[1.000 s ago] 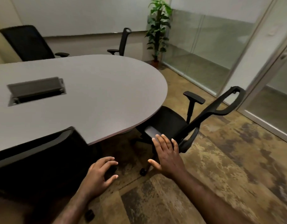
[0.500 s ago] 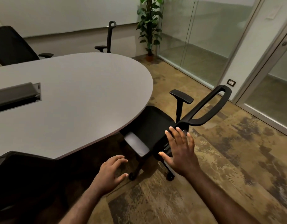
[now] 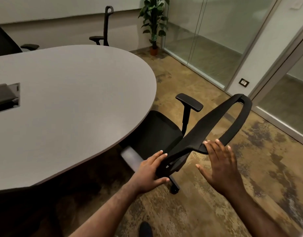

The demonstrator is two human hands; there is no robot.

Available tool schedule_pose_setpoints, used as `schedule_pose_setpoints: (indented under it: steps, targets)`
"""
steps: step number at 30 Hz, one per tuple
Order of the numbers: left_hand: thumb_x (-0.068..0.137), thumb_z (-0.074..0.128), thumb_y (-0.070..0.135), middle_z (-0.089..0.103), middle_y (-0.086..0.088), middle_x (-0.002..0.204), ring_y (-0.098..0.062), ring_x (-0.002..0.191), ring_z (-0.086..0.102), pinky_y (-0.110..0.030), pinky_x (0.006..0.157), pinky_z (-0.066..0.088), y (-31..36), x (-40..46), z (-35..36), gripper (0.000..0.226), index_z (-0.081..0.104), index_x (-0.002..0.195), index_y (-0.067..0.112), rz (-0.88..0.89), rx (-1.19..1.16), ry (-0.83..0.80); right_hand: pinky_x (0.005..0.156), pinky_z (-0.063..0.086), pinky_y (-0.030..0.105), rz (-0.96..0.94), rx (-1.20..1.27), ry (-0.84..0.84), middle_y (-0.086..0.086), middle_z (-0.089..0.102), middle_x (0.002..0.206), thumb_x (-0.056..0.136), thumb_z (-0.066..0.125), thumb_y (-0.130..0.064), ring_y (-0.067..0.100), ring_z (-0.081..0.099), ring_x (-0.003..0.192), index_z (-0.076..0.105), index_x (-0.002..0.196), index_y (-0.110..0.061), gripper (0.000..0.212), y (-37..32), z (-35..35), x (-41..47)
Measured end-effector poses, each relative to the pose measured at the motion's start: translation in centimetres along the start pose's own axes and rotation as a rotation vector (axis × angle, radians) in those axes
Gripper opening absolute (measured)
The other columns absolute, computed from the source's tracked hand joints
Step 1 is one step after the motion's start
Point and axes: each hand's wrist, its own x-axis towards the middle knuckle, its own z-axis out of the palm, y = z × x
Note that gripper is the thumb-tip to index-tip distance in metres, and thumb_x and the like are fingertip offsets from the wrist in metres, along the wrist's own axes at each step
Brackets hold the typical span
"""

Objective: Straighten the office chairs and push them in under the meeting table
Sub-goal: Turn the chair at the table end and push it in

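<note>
Both hands sit low in the frame, on the back of a black office chair [image 3: 164, 134] at the rounded end of the grey meeting table [image 3: 70, 100]. Left hand [image 3: 150, 171], lower centre, has its fingers spread and laid against the lower part of the chair back [image 3: 209, 127], thumb underneath, not closed around it. Right hand [image 3: 220, 166], just right of centre, is open and flat, its fingertips [image 3: 217, 141] touching the curved lower edge of the backrest frame. Whether either palm presses firmly cannot be told.

Far left, a dark chair [image 3: 3, 41] shows beyond the table edge, and a cable box [image 3: 5, 97] is set into the tabletop. Upper centre, another chair [image 3: 104, 29] stands side-on behind the table. The held chair's seat lies partly under the table edge, one armrest [image 3: 190, 101] standing clear of it, its back angled toward the right. A potted plant [image 3: 154, 23] stands at upper centre-right, beside glass partitions [image 3: 212, 36].
</note>
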Motion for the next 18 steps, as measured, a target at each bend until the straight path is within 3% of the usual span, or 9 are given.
schedule_pose_setpoints:
  steps: [4, 10, 12, 14, 16, 18]
  targets:
    - [0.074, 0.052, 0.082, -0.012, 0.023, 0.16, -0.005, 0.145, 0.002, -0.035, 0.115, 0.007, 0.8, 4.9, -0.7, 0.097, -0.003, 0.149, 0.053, 0.077, -0.043, 0.056, 0.118, 0.015, 0.056, -0.032, -0.007, 0.074, 0.012, 0.045, 0.139, 0.088, 0.043, -0.059, 0.03, 0.034, 0.139, 0.042, 0.138, -0.011, 0.07, 0.6, 1.0, 1.7]
    - [0.071, 0.06, 0.08, -0.003, 0.028, 0.159, 0.002, 0.143, 0.007, -0.025, 0.115, 0.006, 2.7, 8.5, 0.2, 0.104, -0.002, 0.149, 0.052, 0.159, -0.072, -0.032, 0.116, 0.024, 0.048, -0.152, 0.052, 0.193, 0.013, 0.059, 0.12, 0.084, 0.069, -0.034, 0.031, 0.05, 0.121, 0.056, 0.124, -0.008, 0.049, 1.9, 1.4, 2.9]
    - [0.073, 0.066, 0.072, 0.011, 0.03, 0.154, 0.008, 0.137, 0.019, -0.011, 0.11, 0.013, 3.8, 9.1, 1.1, 0.104, 0.001, 0.15, 0.05, 0.124, -0.133, -0.05, 0.114, 0.029, 0.045, -0.2, 0.098, 0.21, 0.013, 0.062, 0.114, 0.075, 0.08, -0.023, 0.032, 0.054, 0.114, 0.061, 0.117, -0.007, 0.049, 2.8, 1.2, 3.6]
    - [0.08, 0.07, 0.055, 0.035, 0.026, 0.145, 0.011, 0.126, 0.037, 0.001, 0.099, 0.023, 4.9, 9.5, 1.9, 0.092, 0.013, 0.151, 0.043, 0.036, -0.207, 0.002, 0.113, 0.032, 0.043, -0.257, 0.133, 0.22, 0.011, 0.064, 0.109, 0.073, 0.078, -0.018, 0.03, 0.056, 0.108, 0.063, 0.113, -0.008, 0.043, 3.8, 1.0, 4.1]
    - [0.086, 0.066, 0.04, 0.056, 0.015, 0.135, 0.006, 0.115, 0.053, 0.001, 0.091, 0.031, 5.6, 9.7, 2.6, 0.072, 0.031, 0.149, 0.035, -0.038, -0.208, 0.112, 0.113, 0.03, 0.041, -0.316, 0.173, 0.224, 0.009, 0.065, 0.105, 0.078, 0.067, -0.021, 0.028, 0.056, 0.106, 0.063, 0.11, -0.01, 0.034, 4.7, 1.0, 4.5]
    - [0.086, 0.062, 0.028, 0.065, 0.011, 0.124, 0.003, 0.106, 0.059, 0.0, 0.087, 0.036, 6.3, 9.9, 2.9, 0.061, 0.042, 0.144, 0.034, -0.098, -0.191, 0.201, 0.113, 0.029, 0.04, -0.362, 0.192, 0.204, 0.007, 0.064, 0.103, 0.079, 0.06, -0.026, 0.027, 0.055, 0.105, 0.063, 0.109, -0.012, 0.033, 5.6, 1.1, 4.9]
